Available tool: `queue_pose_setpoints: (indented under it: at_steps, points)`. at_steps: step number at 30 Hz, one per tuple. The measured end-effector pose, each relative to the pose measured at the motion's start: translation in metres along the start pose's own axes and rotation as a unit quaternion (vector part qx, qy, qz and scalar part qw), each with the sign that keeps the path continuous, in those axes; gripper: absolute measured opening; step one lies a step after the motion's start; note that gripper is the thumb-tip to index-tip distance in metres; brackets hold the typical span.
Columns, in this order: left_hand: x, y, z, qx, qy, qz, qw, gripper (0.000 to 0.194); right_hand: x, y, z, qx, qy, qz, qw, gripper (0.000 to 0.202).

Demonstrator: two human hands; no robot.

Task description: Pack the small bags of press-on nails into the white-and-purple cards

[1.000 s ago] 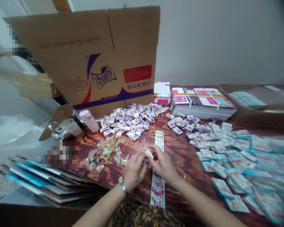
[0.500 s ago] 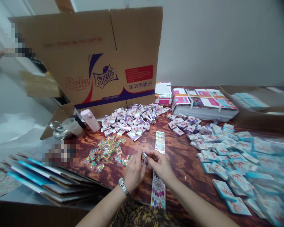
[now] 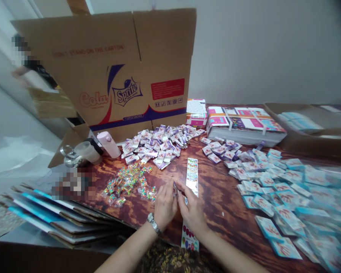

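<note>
My left hand, with a silver watch at the wrist, and my right hand meet over the table. Between them they grip a small purple and white box, mostly hidden by the fingers. Under the right hand lies a long sticker strip with rows of coloured nail shapes. Left of my hands is a heap of small clear packets with bright colourful contents. Beyond it spreads a pile of little purple and white boxes.
Many light-blue boxes cover the right side. A large cardboard carton stands behind, with a pink bottle before it. Flattened cardboard is stacked at left. A plastic-sided case and an open carton sit at the back right.
Both hands have drawn closer together around the small box and shifted slightly, the right one now lower. At the far left, a person behind the carton has moved.
</note>
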State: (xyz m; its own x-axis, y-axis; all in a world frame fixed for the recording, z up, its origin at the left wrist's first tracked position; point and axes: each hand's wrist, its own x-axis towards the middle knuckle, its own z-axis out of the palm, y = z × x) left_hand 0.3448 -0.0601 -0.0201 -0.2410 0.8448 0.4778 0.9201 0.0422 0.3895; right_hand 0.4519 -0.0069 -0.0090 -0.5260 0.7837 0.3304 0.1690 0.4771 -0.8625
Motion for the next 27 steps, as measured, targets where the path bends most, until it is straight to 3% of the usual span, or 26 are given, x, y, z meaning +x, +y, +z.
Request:
queue_pose_setpoints:
  at_steps: [4, 7, 9, 11, 13, 17, 18, 20, 21, 23, 25, 27]
  points:
    - [-0.004, 0.000, 0.012, -0.002, -0.025, 0.004, 1.000, 0.047, 0.006, 0.011, -0.006, 0.046, -0.026, 0.037, 0.998, 0.027]
    - [-0.002, 0.001, 0.019, -0.010, -0.056, 0.015, 0.998, 0.048, 0.015, 0.033, -0.013, 0.100, -0.044, 0.073, 0.991, 0.021]
    - [0.000, 0.005, 0.021, -0.019, -0.079, 0.033, 0.996, 0.053, 0.030, 0.055, -0.021, 0.130, 0.004, 0.114, 0.985, 0.023]
    - [-0.002, 0.009, 0.023, -0.024, -0.108, 0.057, 0.992, 0.055, 0.050, 0.080, -0.033, 0.145, 0.130, 0.157, 0.968, 0.033]
    - [-0.009, 0.014, 0.026, -0.024, -0.143, 0.080, 0.986, 0.049, 0.072, 0.100, -0.047, 0.131, 0.196, 0.170, 0.957, 0.045]
    - [-0.028, 0.014, 0.035, -0.011, -0.200, 0.081, 0.976, 0.042, 0.085, 0.119, -0.067, 0.093, 0.220, 0.178, 0.954, 0.058]
    - [-0.033, 0.012, 0.038, -0.008, -0.209, 0.077, 0.975, 0.044, 0.079, 0.120, -0.069, 0.067, 0.186, 0.158, 0.968, 0.059]
    - [-0.039, 0.008, 0.042, -0.009, -0.223, 0.075, 0.972, 0.050, 0.062, 0.121, -0.070, -0.036, 0.036, 0.068, 0.996, 0.062]
    - [-0.042, 0.005, 0.045, -0.013, -0.229, 0.075, 0.970, 0.053, 0.052, 0.121, -0.070, -0.105, -0.062, 0.010, 0.993, 0.063]
    - [-0.045, 0.001, 0.048, -0.028, -0.235, 0.071, 0.969, 0.058, 0.035, 0.121, -0.068, -0.233, -0.218, -0.083, 0.944, 0.066]
    - [-0.046, -0.002, 0.050, -0.048, -0.233, 0.059, 0.970, 0.061, 0.027, 0.121, -0.065, -0.309, -0.265, -0.114, 0.906, 0.064]
    - [-0.046, -0.003, 0.050, -0.072, -0.225, 0.042, 0.971, 0.066, 0.026, 0.119, -0.063, -0.353, -0.264, -0.127, 0.889, 0.058]
